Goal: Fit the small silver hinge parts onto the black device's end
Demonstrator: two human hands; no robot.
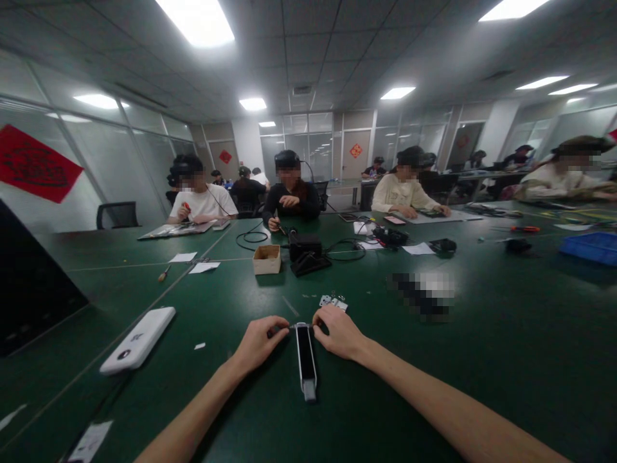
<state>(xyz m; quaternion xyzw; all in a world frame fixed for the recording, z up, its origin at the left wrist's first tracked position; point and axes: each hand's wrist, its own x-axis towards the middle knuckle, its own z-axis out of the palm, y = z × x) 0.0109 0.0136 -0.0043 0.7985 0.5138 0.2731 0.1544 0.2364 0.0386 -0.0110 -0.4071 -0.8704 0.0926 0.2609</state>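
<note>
A slim device (305,360) with a black face, pale edges and a grey end lies lengthwise on the green table in front of me. At its far end, my left hand (263,341) is on the left side, with thumb and fingertips pinched together. From the opposite side my right hand (337,331) reaches the same end, its thumb and forefinger closed too. Thin greyish bits show at both fingertips, too small to name. Just beyond the right hand lie several small white pieces (332,301) with dark spots, partly covered by it.
On the left lies a white power-bank-like block (138,341); a black panel (33,283) stands farther left. Ahead are a small open box (267,260) and a black stand (305,251) with cables. A blue tray (590,247) sits right. Several people work across the table.
</note>
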